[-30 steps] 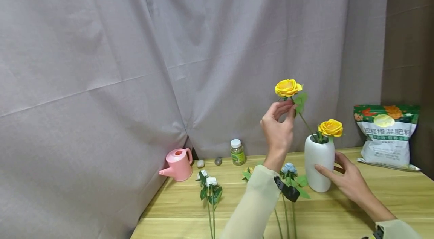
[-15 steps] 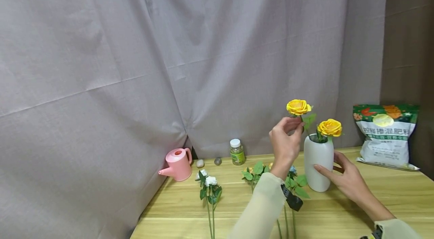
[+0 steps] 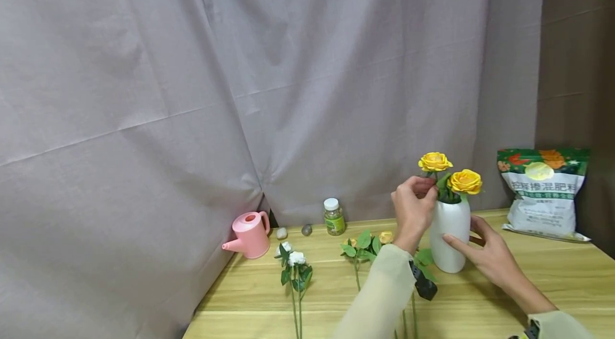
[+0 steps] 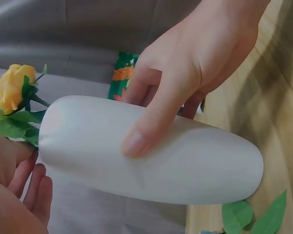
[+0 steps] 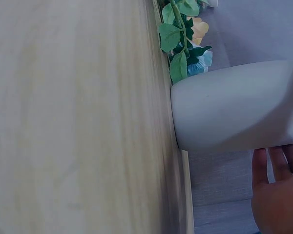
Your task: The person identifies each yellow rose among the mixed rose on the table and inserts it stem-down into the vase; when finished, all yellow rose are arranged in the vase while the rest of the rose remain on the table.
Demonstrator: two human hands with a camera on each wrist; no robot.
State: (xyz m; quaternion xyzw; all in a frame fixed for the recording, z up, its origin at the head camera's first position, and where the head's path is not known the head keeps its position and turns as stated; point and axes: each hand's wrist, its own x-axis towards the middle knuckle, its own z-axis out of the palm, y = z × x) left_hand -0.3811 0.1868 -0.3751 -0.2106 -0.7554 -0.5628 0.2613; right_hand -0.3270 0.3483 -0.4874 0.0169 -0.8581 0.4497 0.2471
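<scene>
- Grey cloth curtain [image 3: 298,88] hangs behind the pale wooden table [image 3: 250,299].
- My left hand [image 3: 416,208] pinches the higher frilly yellow rose [image 3: 434,162]; it's lower now, deeper in the tall white vase [image 3: 450,229].
- My right hand [image 3: 492,256] curls partly round the vase.

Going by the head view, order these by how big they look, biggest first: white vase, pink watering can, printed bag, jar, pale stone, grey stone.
Printed bag
White vase
Pink watering can
Jar
Pale stone and grey stone: too alike to rank
</scene>
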